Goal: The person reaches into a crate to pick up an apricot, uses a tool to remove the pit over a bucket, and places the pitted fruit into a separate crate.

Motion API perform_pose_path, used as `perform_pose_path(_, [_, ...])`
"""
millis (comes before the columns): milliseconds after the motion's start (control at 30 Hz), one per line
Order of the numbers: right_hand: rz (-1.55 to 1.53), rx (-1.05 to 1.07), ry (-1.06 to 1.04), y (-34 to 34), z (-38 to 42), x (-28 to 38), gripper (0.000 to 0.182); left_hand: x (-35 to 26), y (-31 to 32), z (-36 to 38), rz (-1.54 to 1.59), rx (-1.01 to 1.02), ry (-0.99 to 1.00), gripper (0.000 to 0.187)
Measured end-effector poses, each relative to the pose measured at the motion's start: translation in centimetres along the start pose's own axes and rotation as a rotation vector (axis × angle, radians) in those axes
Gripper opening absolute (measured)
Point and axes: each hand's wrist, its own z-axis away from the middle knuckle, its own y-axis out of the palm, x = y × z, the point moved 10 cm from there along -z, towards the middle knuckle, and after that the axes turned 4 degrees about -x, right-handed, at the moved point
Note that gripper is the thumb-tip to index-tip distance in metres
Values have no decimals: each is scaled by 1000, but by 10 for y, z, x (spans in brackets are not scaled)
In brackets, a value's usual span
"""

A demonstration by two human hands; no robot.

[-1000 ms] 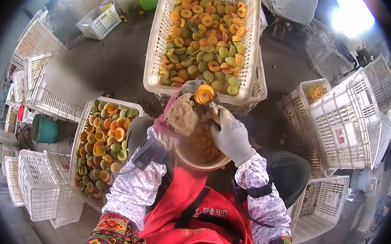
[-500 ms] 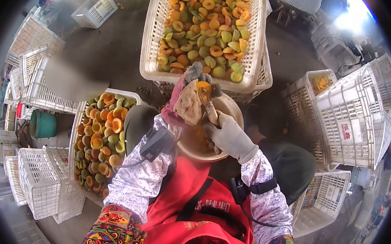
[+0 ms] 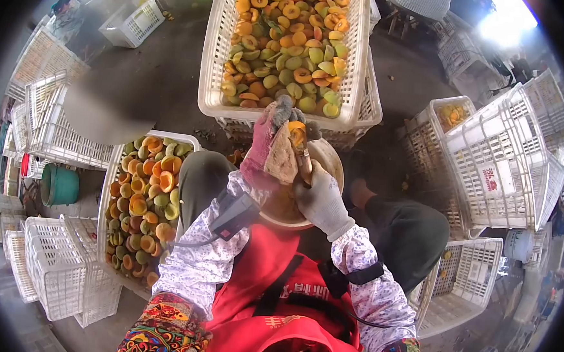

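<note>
My left hand (image 3: 266, 143), in a pink and grey glove with a worn tan pad (image 3: 281, 160) over the palm, is closed around an orange fruit half (image 3: 295, 132), which looks like an apricot or peach. My right hand (image 3: 324, 201), in a pale grey glove, grips a wooden-handled tool (image 3: 304, 164). The tool's tip meets the fruit's cut face; its exact shape is hard to make out. Below both hands is a pale round basin (image 3: 337, 163), partly hidden by them. Just beyond stands a white crate (image 3: 212, 75) of halved fruit (image 3: 292, 54).
To the left, another white crate (image 3: 111, 188) holds hollowed fruit halves (image 3: 139, 206). Stacked white crates (image 3: 54, 259) and a green bucket (image 3: 60, 185) stand farther left. On the right are more crates (image 3: 489, 169), one tipped on its side.
The view has shifted slightly. The tool now stands more upright against the fruit half, and my hands are closer together. Both hands keep their hold.
</note>
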Motion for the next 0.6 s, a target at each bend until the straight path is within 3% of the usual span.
perform_pose_path(100, [-7,-20,-18,-7,-1,5,22,-3,-11,-4,-130,-24,93,27])
perform_pose_path(167, [-170,124,-192,-1,2,19,13,-6,-11,0,-423,67,173,26])
perform_pose_path(200, [-172,127,-186,-7,2,27,13,-6,-8,2,-423,62,168,26])
perform_pose_path(267, [-386,453,290,11,12,15,14,11,1,8,-31,55,-110,26])
perform_pose_path(300, [-388,457,292,10,11,13,14,10,-1,7,-32,50,-109,26])
perform_pose_path(367, [-400,584,321,18,18,5,15,8,23,13,-31,333,-83,26])
perform_pose_path(400, [-402,582,322,15,18,-7,15,7,28,16,-33,333,-86,26])
perform_pose_path(467, [-823,817,456,25,32,-17,17,1,38,18,-304,237,-87,21])
perform_pose_path(500, [-821,820,456,22,32,-18,17,-7,45,19,-303,235,-85,21])
perform_pose_path(567, [-49,692,271,5,17,-39,22,-66,26,16,-391,-63,217,18])
perform_pose_path(600, [-48,695,261,7,16,-55,22,-96,17,21,-580,-99,332,16])
